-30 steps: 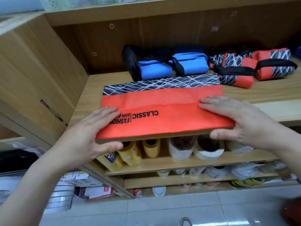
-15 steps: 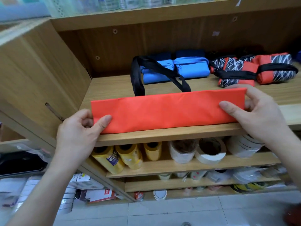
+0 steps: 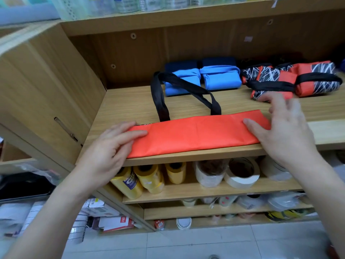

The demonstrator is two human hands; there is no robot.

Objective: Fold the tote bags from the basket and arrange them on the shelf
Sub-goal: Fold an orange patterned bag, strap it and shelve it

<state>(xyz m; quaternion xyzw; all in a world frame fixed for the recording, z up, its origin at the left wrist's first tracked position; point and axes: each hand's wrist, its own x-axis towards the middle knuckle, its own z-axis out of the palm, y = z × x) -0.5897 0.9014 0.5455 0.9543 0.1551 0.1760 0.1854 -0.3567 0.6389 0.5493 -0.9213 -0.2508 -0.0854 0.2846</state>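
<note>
Orange tote bag point(image 3: 196, 135): folded into a long flat strip along the front edge of the wooden shelf point(image 3: 127, 103), with its black handles point(image 3: 161, 101) trailing back over the board.
Left hand point(image 3: 110, 146): I see its fingers laid straight and flat on the strip's left end.
Right hand point(image 3: 283, 131): fingers spread and blurred, thumb resting on the right end.
Behind: blue folded bags point(image 3: 220, 79) and orange-and-black folded bags point(image 3: 306, 81) near the back wall.
Below: tape rolls point(image 3: 240, 174).

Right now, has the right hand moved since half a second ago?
Yes: right hand no longer pinches the orange bag; its fingers opened toward the shelf back, nearer the folded patterned bags.
</note>
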